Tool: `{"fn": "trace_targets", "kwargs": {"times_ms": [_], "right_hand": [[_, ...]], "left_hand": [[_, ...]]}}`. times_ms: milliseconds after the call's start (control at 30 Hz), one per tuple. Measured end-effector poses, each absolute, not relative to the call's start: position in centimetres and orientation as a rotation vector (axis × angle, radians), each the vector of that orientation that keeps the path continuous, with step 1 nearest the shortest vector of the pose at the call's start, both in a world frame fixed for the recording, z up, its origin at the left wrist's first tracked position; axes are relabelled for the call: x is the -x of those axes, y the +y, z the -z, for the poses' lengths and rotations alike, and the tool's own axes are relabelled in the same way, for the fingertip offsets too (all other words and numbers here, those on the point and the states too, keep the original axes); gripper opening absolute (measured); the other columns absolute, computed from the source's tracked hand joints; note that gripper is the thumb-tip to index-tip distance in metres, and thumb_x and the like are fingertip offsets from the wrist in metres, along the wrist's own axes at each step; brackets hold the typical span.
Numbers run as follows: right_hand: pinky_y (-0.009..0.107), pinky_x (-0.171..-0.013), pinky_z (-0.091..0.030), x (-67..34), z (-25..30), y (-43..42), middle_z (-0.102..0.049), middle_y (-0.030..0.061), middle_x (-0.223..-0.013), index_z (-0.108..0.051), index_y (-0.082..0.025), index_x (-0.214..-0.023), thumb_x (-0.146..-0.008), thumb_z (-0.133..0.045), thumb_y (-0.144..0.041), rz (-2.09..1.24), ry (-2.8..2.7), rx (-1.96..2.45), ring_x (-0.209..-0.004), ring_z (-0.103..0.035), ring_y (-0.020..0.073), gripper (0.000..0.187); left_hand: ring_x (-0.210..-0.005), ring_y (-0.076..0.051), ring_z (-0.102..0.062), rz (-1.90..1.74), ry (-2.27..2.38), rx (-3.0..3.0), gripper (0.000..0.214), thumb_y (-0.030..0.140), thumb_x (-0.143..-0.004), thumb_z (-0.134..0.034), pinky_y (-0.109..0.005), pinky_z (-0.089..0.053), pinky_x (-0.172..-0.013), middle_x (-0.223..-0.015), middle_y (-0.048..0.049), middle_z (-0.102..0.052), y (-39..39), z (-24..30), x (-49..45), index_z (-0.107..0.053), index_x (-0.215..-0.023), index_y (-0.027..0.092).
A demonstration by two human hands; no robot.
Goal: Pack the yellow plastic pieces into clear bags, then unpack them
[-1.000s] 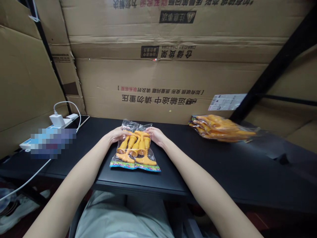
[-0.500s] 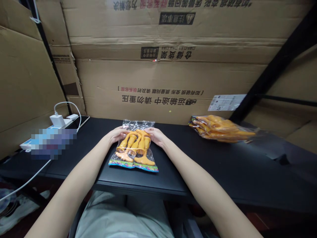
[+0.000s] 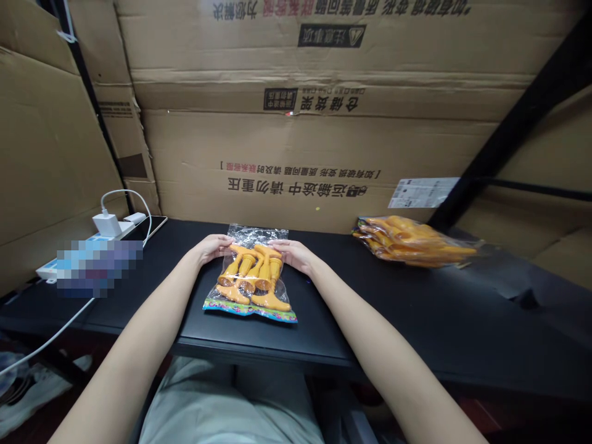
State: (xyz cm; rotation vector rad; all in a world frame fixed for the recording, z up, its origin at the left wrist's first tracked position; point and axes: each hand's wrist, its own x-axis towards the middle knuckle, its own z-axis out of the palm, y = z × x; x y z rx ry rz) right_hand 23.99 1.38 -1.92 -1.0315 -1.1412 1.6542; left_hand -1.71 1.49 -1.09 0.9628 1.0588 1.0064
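shift: left hand [image 3: 215, 248] has slid slightly outward over the last second, thumb drawn back to the edge of the clear bag [image 3: 250, 271]; bag's far end, crumpled before, now spread flatter. right hand [image 3: 296, 254] nearly unchanged.
bag position: on the black desk [image 3: 439, 314], near its front edge, between the two hands, printed end toward the person.
fingers: left tips close together at the bag's far left edge; right tips at its far right edge. whether either pinches the film, cannot tell.
far right: second bag [image 3: 407, 242] of similar orange pieces, well apart from the hands, near a black post [image 3: 504, 132].
far left: power strip [image 3: 123, 229], white charger [image 3: 106, 224], looping white cable [image 3: 124, 190], flat dark slab [image 3: 157, 227]; pixelated patch hides part.
barrier: cardboard [image 3: 300, 142] rises behind and at both sides; creased, torn along one left edge.
contents: orange pieces [image 3: 264, 274], smooth, plastic-looking, t-shaped ends, flared hollow ends; film glossy, wrinkled.
writing: cardboard print upside down: 运输途中 请勿重压, 仓储货架, 注意事项. blue-green strip [image 3: 250, 311] on the bag and white label [image 3: 423, 192] too small to read.
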Motion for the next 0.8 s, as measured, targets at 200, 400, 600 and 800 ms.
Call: {"fn": "trace_targets", "kwargs": {"times_ms": [200, 400, 600, 800], "right_hand": [[0.023, -0.069, -0.053, -24.34, 1.56, 1.01, -0.074, 0.0098, -0.088, -0.071, -0.013, -0.084, -0.073, -0.067, -0.005, -1.692, -1.201, 1.039, -0.071, -0.067, 0.0126, 0.014], [0.023, -0.070, -0.053, -24.27, 1.67, 1.08, -0.073, 0.0097, -0.087, -0.071, -0.013, -0.086, -0.075, -0.065, -0.005, -1.702, -1.207, 1.038, -0.071, -0.067, 0.0121, 0.014], [0.025, -0.072, -0.053, -24.47, 1.60, 1.24, -0.074, 0.0082, -0.084, -0.072, -0.014, -0.088, -0.073, -0.063, -0.003, -1.690, -1.223, 1.046, -0.074, -0.068, 0.0134, 0.021], [0.024, -0.066, -0.051, -24.39, 1.77, 1.31, -0.072, 0.0060, -0.074, -0.066, -0.016, -0.066, -0.069, -0.061, -0.005, -1.586, -1.235, 1.045, -0.067, -0.065, 0.0128, 0.013]], "left_hand": [[-0.059, -0.012, -0.066, -1.020, 1.022, -1.057, 0.014, 0.010, -0.069, -0.075, -0.024, -0.056, -0.064, -0.068, -0.0057, -0.067, 1.73, 1.60, 2.08, -0.062, -0.073, 0.010], [-0.060, -0.012, -0.065, -1.052, 1.075, -1.114, 0.019, 0.014, -0.063, -0.080, -0.023, -0.055, -0.060, -0.066, -0.0054, -0.068, 1.96, 1.90, 2.13, -0.065, -0.071, 0.008], [-0.060, -0.012, -0.065, -1.072, 1.065, -1.092, 0.022, 0.009, -0.059, -0.080, -0.022, -0.056, -0.060, -0.066, -0.0049, -0.069, 2.12, 2.00, 2.61, -0.068, -0.077, 0.009], [-0.064, -0.013, -0.066, -1.083, 1.090, -1.133, 0.014, 0.003, -0.059, -0.074, -0.023, -0.055, -0.062, -0.068, -0.0065, -0.070, 1.97, 1.92, 2.74, -0.069, -0.070, 0.010]]}}
